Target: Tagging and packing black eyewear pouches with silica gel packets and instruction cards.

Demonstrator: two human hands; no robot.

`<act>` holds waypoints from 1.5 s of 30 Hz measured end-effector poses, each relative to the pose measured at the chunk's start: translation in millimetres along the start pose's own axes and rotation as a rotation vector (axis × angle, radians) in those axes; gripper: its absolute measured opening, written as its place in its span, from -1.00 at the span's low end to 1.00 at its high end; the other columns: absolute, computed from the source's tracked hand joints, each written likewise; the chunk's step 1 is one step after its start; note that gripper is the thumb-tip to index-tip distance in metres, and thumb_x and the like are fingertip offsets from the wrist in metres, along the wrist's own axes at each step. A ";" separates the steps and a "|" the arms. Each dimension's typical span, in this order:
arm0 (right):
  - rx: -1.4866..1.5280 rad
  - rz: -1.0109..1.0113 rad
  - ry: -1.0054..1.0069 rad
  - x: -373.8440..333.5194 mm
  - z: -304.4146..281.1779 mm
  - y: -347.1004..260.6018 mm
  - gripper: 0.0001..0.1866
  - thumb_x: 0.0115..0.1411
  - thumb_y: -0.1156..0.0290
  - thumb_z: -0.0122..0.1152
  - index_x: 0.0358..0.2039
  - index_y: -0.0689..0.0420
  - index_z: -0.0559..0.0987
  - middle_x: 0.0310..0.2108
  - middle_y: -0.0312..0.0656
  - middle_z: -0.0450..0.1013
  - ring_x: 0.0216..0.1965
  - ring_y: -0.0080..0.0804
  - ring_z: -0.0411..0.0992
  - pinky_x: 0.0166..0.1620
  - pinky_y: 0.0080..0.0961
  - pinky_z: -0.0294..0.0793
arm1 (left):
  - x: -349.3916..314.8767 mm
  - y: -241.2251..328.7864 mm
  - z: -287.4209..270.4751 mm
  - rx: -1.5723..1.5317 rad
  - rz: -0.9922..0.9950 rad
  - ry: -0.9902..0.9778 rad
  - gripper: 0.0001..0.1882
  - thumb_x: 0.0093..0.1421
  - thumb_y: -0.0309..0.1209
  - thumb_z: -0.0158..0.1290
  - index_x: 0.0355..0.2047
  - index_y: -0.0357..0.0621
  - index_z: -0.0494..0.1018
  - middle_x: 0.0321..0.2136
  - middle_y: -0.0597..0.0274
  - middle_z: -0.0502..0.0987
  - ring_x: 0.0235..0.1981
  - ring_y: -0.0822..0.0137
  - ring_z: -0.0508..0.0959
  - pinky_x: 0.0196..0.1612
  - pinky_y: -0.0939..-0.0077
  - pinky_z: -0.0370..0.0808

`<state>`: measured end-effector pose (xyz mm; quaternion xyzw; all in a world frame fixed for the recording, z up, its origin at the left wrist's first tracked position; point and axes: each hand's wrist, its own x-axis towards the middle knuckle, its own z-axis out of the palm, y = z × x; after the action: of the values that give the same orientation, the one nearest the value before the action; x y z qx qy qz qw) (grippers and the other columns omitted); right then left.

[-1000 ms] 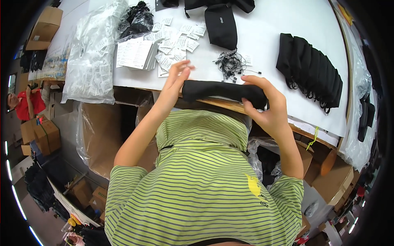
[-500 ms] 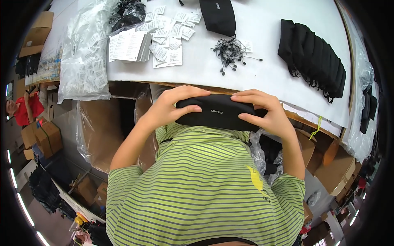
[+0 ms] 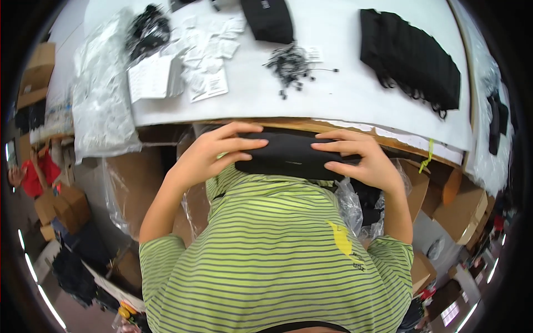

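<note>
A black soft pouch (image 3: 291, 151) is stretched sideways between my hands, just off the table's near edge and against my shirt. My left hand (image 3: 219, 152) grips its left end, fingers over the top. At the other end my right hand (image 3: 363, 158) pinches the pouch between fingers and thumb. A small pale printed mark shows foreshortened on its lower face. Beyond it on the table lie a tangle of thin black tag strings (image 3: 291, 65) and another black pouch (image 3: 269, 22).
At the left are a stack of white booklets (image 3: 155, 76), loose small white packets (image 3: 208, 47) and a clear plastic bag (image 3: 105, 89). A row of black pouches (image 3: 411, 55) lies at the right. Cardboard boxes (image 3: 452, 213) stand below the table. A person in red (image 3: 41, 175) is far left.
The pouch has rolled in my hands, so its printed mark sits lower and looks flattened. My left fingers have shifted on it. The table contents appear moved leftward with my head.
</note>
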<state>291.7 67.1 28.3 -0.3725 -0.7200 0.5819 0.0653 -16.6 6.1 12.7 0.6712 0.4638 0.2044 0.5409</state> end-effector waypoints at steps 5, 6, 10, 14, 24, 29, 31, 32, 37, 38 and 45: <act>0.019 0.028 -0.014 -7.2 -3.9 14.1 -0.62 0.06 0.38 0.27 -0.05 -0.07 0.58 -0.16 -0.20 0.48 -0.33 -0.44 0.45 -0.34 -0.58 0.44 | 13.3 3.8 -0.9 0.097 0.064 -0.034 -0.63 0.06 -0.69 -0.04 -0.12 -0.15 0.52 0.05 0.09 0.39 -0.16 0.27 0.48 -0.20 0.55 0.42; 0.075 0.024 0.031 -13.6 -7.8 16.3 -0.64 0.09 0.32 0.25 -0.05 -0.12 0.58 -0.18 -0.20 0.49 -0.33 -0.39 0.45 -0.31 -0.53 0.46 | 19.1 5.0 0.6 0.115 0.056 -0.019 -0.65 0.12 -0.67 -0.08 -0.10 -0.17 0.51 0.14 0.09 0.31 -0.17 0.29 0.48 -0.16 0.56 0.41; 0.071 0.086 0.368 -48.8 -49.9 21.9 -0.60 0.03 0.43 0.30 -0.06 -0.02 0.58 -0.19 -0.25 0.51 -0.32 -0.51 0.44 -0.27 -0.57 0.47 | 4.0 -14.7 -11.9 -0.020 -0.119 0.370 -0.53 0.19 -0.58 -0.09 0.14 -0.09 0.31 0.26 0.06 0.11 0.10 0.17 0.36 0.03 0.37 0.36; 0.027 0.028 1.140 -100.6 -126.0 56.9 -0.59 0.01 0.47 0.33 -0.07 0.13 0.56 -0.05 -0.25 0.48 -0.34 -0.66 0.45 -0.32 -0.74 0.47 | -13.6 -47.7 -52.6 0.871 -0.138 0.693 -0.47 0.22 -0.41 -0.02 0.22 -0.03 0.21 0.27 -0.01 0.06 0.26 0.03 0.12 0.22 0.20 0.10; -0.652 0.377 1.606 -119.3 -284.3 236.5 -0.59 0.00 0.24 0.32 -0.07 -0.11 0.59 -0.16 -0.06 0.51 -0.18 -0.10 0.44 -0.04 -0.31 0.38 | -38.3 -118.0 -90.3 0.866 -0.322 0.758 -0.39 0.16 -0.26 0.08 0.21 -0.06 0.21 0.24 0.01 0.15 0.25 0.02 0.14 0.23 0.20 0.10; -0.198 0.366 1.493 -98.4 -274.1 229.0 -0.57 0.05 0.12 0.29 -0.04 -0.09 0.57 -0.18 -0.06 0.50 -0.17 -0.19 0.44 0.01 -0.41 0.35 | -39.5 -112.6 -90.4 0.839 -0.372 0.770 -0.45 0.19 -0.23 0.06 0.18 -0.07 0.26 0.21 0.02 0.22 0.21 0.05 0.22 0.21 0.24 0.15; -0.256 0.392 1.503 -101.7 -278.6 234.0 -0.52 0.05 0.11 0.29 0.01 -0.11 0.52 -0.11 -0.03 0.44 -0.09 -0.15 0.40 0.04 -0.41 0.33 | -36.6 -111.8 -91.1 0.837 -0.360 0.776 -0.46 0.20 -0.22 0.05 0.17 -0.08 0.27 0.19 0.01 0.24 0.20 0.05 0.23 0.20 0.26 0.16; -0.315 0.417 1.508 -102.7 -277.8 234.9 -0.46 0.05 0.09 0.28 0.07 -0.12 0.48 -0.04 0.00 0.39 -0.01 -0.12 0.36 0.06 -0.41 0.31 | -36.1 -110.6 -91.1 0.834 -0.356 0.779 -0.46 0.20 -0.21 0.05 0.17 -0.08 0.27 0.19 0.01 0.23 0.20 0.04 0.23 0.20 0.25 0.16; -0.524 0.322 1.398 -101.6 -261.6 251.3 -0.08 -0.12 0.03 0.40 0.27 -0.24 0.17 0.19 0.04 0.07 0.18 0.04 0.14 0.15 -0.23 0.23 | -33.3 -108.1 -92.1 0.840 -0.336 0.768 -0.45 0.20 -0.19 0.06 0.17 -0.08 0.27 0.20 0.00 0.22 0.22 0.04 0.22 0.21 0.25 0.16; -0.633 0.371 1.313 -102.8 -258.5 251.9 0.05 -0.18 0.02 0.45 0.30 -0.27 0.07 0.25 0.05 -0.03 0.22 0.09 0.09 0.17 -0.16 0.20 | -34.5 -107.0 -91.5 0.837 -0.349 0.762 -0.44 0.20 -0.18 0.06 0.16 -0.10 0.27 0.21 -0.01 0.21 0.22 0.04 0.21 0.21 0.25 0.16; -0.381 0.472 1.359 -104.8 -275.8 260.5 0.19 -0.28 -0.15 0.45 0.33 -0.25 -0.01 0.30 0.13 -0.16 0.27 0.17 -0.02 0.25 -0.08 0.05 | -30.7 -100.1 -92.1 0.799 -0.375 0.752 -0.42 0.18 -0.15 0.07 0.15 -0.12 0.28 0.21 -0.03 0.20 0.23 0.03 0.19 0.21 0.26 0.15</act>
<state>632.0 232.3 -80.4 -0.7999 -0.5101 0.0870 0.3040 -143.2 28.1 -41.5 0.6110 0.7762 0.1387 0.0704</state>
